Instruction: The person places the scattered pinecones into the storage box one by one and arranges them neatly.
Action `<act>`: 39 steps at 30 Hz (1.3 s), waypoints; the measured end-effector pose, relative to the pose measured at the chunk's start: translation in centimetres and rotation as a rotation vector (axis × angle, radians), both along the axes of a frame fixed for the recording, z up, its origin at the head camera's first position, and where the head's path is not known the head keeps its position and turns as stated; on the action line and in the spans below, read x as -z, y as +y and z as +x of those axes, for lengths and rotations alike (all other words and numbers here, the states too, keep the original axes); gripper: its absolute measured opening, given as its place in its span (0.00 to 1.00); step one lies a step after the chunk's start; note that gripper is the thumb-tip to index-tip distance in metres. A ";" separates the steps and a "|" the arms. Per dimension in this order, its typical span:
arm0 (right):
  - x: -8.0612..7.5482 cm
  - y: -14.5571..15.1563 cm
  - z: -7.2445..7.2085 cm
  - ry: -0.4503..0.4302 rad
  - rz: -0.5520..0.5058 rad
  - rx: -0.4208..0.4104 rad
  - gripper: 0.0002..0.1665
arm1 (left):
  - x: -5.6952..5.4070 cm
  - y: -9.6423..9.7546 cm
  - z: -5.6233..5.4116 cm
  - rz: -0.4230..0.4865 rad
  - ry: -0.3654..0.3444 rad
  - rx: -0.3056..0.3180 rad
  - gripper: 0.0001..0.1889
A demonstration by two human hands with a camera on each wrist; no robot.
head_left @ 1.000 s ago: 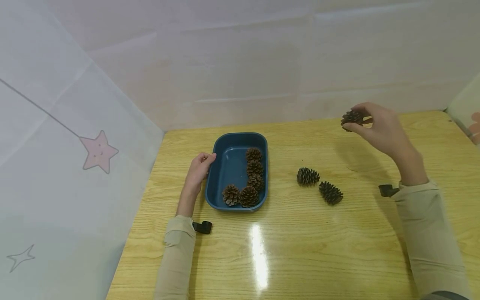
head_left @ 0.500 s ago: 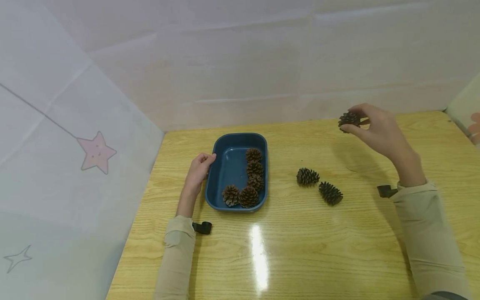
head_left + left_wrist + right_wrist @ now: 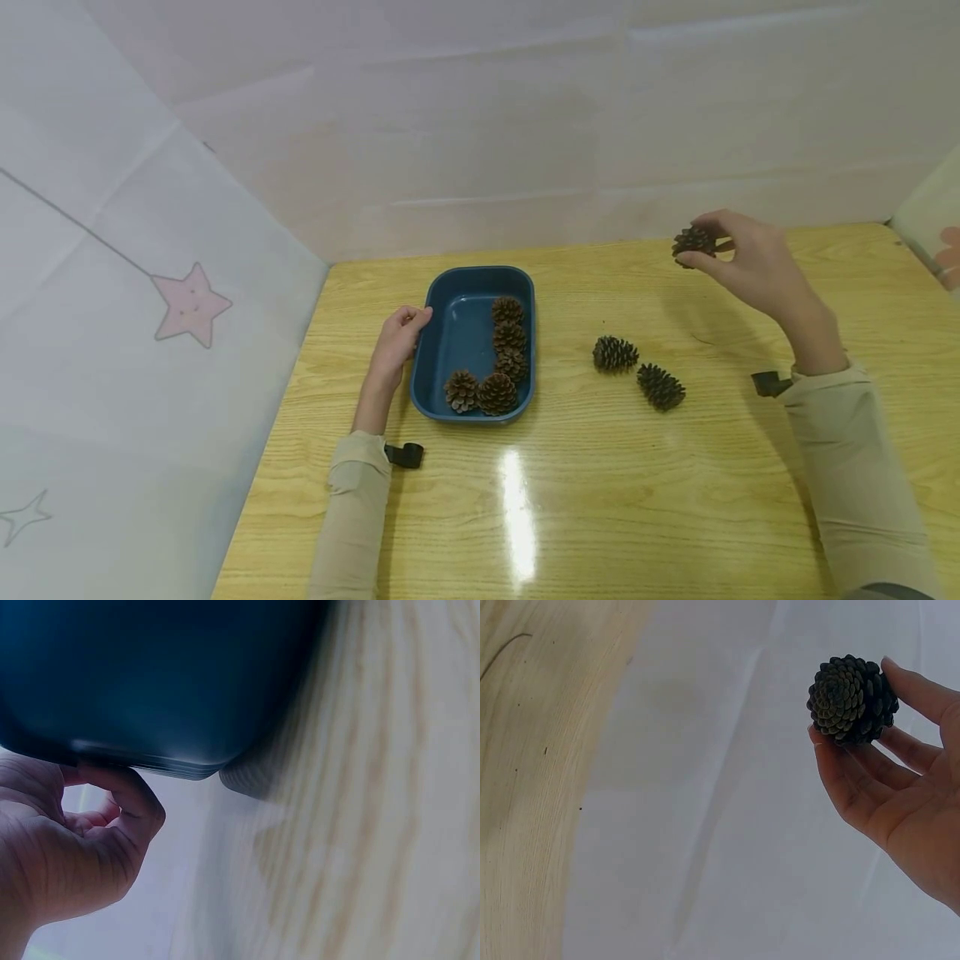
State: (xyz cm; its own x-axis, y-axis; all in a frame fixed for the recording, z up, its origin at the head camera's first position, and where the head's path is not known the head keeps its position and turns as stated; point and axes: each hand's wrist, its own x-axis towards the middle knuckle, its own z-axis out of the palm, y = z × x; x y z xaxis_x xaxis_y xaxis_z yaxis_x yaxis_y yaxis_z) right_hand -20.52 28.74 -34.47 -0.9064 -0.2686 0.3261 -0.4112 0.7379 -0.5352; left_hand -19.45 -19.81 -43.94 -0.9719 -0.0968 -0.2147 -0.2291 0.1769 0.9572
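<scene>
Above the back right of the table, my right hand (image 3: 761,262) holds a pine cone (image 3: 694,243) between thumb and fingers. The right wrist view shows that cone (image 3: 851,700) with its scaly base toward the camera. My left hand (image 3: 395,342) pinches the left rim of a dark blue tray (image 3: 450,419), thumb at the edge; the left wrist view shows its fingers (image 3: 124,799) curled at the tray's rim. Several brown pine cones (image 3: 510,337) line the tray's right side and near end. Two darker pine cones, one (image 3: 615,354) and another (image 3: 661,387), lie between the tray and my right hand.
The wooden table (image 3: 600,500) meets a pale wall covering (image 3: 480,125) at the back. Another covering with a pink star (image 3: 192,305) stands at the left. Black cameras sit at the left wrist (image 3: 406,455) and the right wrist (image 3: 770,383).
My right hand has moved slightly to the left and a little nearer, carrying the pine cone. The left hand, the tray and the cones on the table stay where they were.
</scene>
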 end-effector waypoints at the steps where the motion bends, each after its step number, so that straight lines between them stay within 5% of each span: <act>1: 0.0 0.0 0.0 -0.001 -0.001 0.000 0.31 | 0.0 0.0 0.0 -0.002 -0.001 0.001 0.16; 39: -0.1 -1.1 0.3 -0.005 0.009 -0.031 0.31 | 0.0 0.2 0.0 0.004 0.000 -0.006 0.16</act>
